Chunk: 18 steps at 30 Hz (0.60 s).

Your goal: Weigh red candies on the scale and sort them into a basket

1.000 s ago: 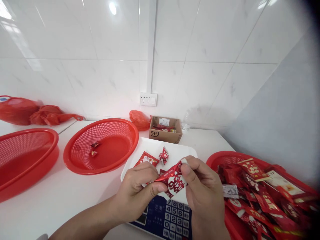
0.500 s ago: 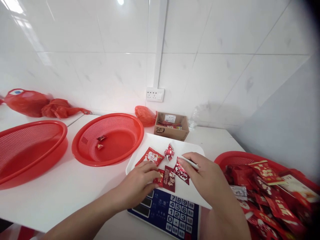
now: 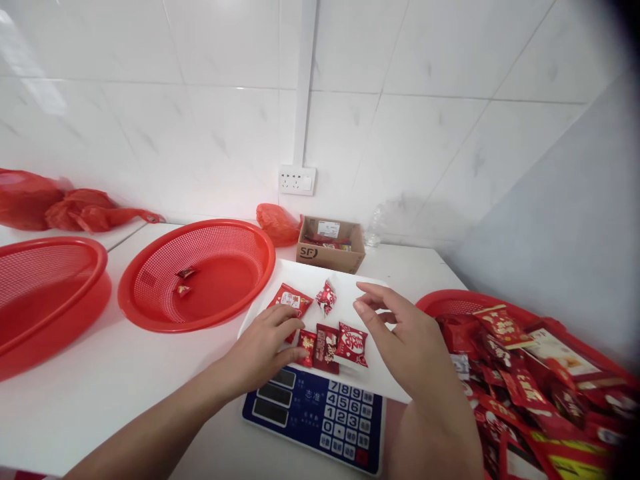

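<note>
Packets [image 3: 327, 345] are being laid out on the scale tray [image 3: 380, 380]: left hand [image 3: 263, 347] flat on one, right hand [image 3: 400, 333] open, empty; probably another gets grabbed from the right basket [image 3: 445, 303].

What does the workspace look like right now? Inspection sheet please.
Surface: white table, scale with white tray on it.
Job's things: five red packets on the tray, including one with white lettering; heaped packets in the basket on the right.
Clutter: two red baskets on the left, the nearer holding two small candies; cardboard box; red bags.
Grippers: left hand touching packets; right hand above the tray, empty.
Cables: nothing seen.
Surroundings: tiled wall, wall socket.
</note>
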Tool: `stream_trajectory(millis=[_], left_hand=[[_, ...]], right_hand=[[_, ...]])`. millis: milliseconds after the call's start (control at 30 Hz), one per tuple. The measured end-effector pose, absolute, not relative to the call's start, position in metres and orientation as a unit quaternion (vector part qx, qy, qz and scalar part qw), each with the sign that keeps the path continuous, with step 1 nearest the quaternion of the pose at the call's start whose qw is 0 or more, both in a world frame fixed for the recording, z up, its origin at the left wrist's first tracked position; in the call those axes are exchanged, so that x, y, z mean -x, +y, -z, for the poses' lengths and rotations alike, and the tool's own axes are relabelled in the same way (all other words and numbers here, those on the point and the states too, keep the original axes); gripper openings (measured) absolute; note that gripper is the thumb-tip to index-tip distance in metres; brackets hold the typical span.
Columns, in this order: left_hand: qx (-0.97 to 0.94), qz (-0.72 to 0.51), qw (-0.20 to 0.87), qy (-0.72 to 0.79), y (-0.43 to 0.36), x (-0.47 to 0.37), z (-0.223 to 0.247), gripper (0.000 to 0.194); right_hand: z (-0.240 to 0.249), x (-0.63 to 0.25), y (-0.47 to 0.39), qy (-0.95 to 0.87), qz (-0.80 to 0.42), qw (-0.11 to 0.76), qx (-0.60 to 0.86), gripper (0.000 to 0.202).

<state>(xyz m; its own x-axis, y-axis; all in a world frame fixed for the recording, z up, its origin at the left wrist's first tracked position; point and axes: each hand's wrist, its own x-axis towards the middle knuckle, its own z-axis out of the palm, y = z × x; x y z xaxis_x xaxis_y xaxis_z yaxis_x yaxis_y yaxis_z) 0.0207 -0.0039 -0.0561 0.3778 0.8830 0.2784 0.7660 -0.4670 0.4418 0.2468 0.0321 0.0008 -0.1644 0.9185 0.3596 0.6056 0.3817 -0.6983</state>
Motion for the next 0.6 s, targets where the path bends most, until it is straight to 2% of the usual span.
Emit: stream_trajectory(millis=[133, 367, 533, 600], left_hand=[[-0.837, -0.195, 0.105, 0.501, 0.001, -0.024, 0.058, 0.050], [-0.848, -0.176, 0.111, 0.488, 0.014, -0.030, 0.054, 0.039], [-0.846, -0.177, 0.122, 0.488, 0.020, -0.025, 0.050, 0.039], [-0.841, -0.175, 0.127, 0.495, 0.023, -0.023, 0.050, 0.044]], right_hand=[[-0.001, -0.246, 0.031, -0.738, -0.211, 0.388, 0.511, 0.035], [-0.004, -0.246, 0.027, -0.716, -0.227, 0.424, 0.506, 0.033], [-0.007, -0.247, 0.024, -0.690, -0.217, 0.459, 0.516, 0.028], [-0.008, -0.247, 0.022, -0.677, -0.218, 0.472, 0.521, 0.027]])
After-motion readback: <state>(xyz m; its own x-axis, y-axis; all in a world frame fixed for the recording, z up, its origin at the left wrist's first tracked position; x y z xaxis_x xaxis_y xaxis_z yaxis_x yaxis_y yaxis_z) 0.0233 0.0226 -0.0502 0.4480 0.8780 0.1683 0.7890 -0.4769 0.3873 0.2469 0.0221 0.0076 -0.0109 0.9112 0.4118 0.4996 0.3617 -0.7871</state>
